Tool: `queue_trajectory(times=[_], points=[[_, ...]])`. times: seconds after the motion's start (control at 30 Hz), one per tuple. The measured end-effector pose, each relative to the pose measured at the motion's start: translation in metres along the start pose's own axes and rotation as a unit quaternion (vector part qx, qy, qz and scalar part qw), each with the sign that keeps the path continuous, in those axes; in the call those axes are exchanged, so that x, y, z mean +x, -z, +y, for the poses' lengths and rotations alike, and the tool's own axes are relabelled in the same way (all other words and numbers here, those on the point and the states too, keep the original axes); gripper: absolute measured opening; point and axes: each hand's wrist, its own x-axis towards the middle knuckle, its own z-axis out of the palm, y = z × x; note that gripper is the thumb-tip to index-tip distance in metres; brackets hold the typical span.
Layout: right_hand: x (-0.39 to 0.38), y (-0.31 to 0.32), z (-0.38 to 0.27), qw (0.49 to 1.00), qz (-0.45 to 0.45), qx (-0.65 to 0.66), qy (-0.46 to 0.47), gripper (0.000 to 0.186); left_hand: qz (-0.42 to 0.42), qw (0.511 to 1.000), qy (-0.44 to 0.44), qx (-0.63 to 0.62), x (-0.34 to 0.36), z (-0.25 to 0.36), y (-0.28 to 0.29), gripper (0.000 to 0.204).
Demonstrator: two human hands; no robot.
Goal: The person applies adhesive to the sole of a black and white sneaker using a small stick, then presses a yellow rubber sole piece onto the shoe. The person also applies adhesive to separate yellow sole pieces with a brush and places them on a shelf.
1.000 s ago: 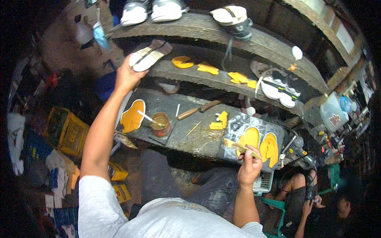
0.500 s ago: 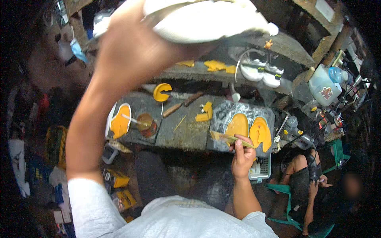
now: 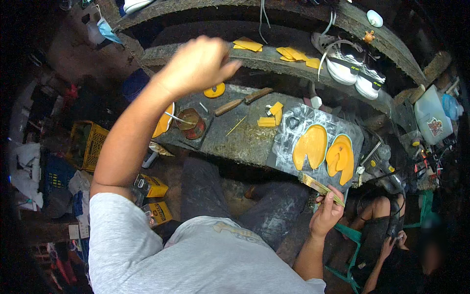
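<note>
My left hand [image 3: 208, 66] is raised over the back of the workbench, slightly blurred. Its thumb sticks out, the other fingers are partly hidden, and I see nothing in it. My right hand [image 3: 327, 214] grips a flat yellowish stick [image 3: 318, 186] with a crusted pale end, just off the front edge of a grey slab [image 3: 286, 157]. Two shoe soles lie on that slab: the left sole [image 3: 311, 147] has a yellow surface with a notch, while the right sole [image 3: 341, 159] carries loose curved yellow pieces. A jar [image 3: 191, 125] of brownish stuff has a pale stick in it.
Wood-handled tools [image 3: 245, 101] and yellow offcuts [image 3: 271, 117] lie on the bench. White sneakers [image 3: 350, 73] and yellow sheets [image 3: 293, 54] occupy the shelf behind. Another sole [image 3: 164, 122] sits at left. A seated person [image 3: 387, 245] is at lower right; a plastic jug [image 3: 433, 115] stands above.
The white shoe that was in my left hand is gone from it. My right hand has moved right and nearer, still with the stick. The whole view has shifted.
</note>
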Motion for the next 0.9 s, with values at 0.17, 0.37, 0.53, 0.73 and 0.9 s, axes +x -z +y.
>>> queue_trajectory(times=[0.17, 0.37, 0.53, 0.73, 0.9], points=[[0.020, -0.018, -0.005, 0.999, -0.037, 0.003, 0.016, 0.026, -0.382, 0.904, 0.192, 0.022, -0.003, -0.069, -0.144, 0.074], [0.007, -0.038, -0.015, 0.997, -0.039, 0.030, 0.063, 0.029, -0.354, 0.892, 0.279, 0.027, 0.020, -0.091, -0.228, 0.102], [-0.002, -0.020, -0.003, 0.999, -0.024, -0.013, 0.023, 0.027, -0.275, 0.935, 0.221, -0.044, -0.002, -0.078, -0.189, 0.097], [0.003, -0.008, -0.001, 0.999, -0.019, -0.028, -0.003, 0.025, 0.021, 0.976, 0.133, -0.171, -0.033, -0.066, -0.075, 0.088], [0.004, -0.026, -0.011, 0.999, -0.050, -0.011, -0.020, 0.021, 0.049, 0.978, 0.195, -0.058, 0.051, -0.114, -0.075, 0.105]])
